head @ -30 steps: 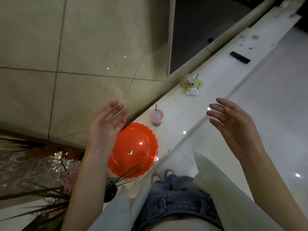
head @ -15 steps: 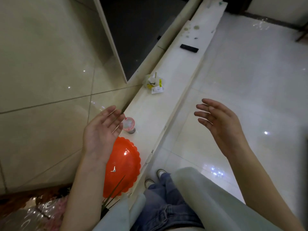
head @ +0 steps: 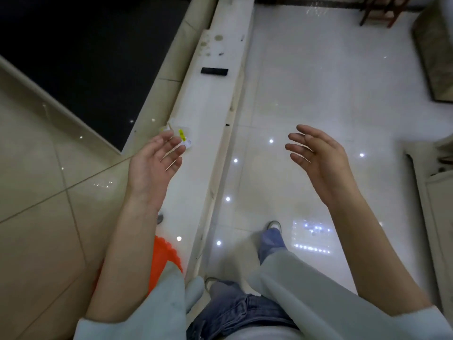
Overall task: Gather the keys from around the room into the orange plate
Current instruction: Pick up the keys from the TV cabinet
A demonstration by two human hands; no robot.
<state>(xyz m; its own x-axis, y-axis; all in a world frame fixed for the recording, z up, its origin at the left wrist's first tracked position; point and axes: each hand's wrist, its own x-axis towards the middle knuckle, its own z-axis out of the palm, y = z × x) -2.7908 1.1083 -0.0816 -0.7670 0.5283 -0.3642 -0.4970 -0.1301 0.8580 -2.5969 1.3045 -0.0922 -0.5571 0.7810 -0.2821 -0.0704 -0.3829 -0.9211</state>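
The orange plate (head: 163,260) with a scalloped rim sits on the long white ledge (head: 203,133), mostly hidden behind my left forearm and sleeve. No key shows in this view. My left hand (head: 153,165) hovers open above the ledge, fingers spread, palm turned inward. My right hand (head: 318,158) floats open over the glossy white floor, holding nothing.
A black remote (head: 214,71) lies farther along the ledge. A small white item with a yellow tag (head: 182,137) rests just past my left fingertips. A dark screen (head: 85,57) fills the wall at left. Wooden chair legs (head: 382,11) stand far right.
The view has swung to the right along the ledge. The plate slid toward the bottom left behind my arm, and its small key went out of sight. Both hands stay open.
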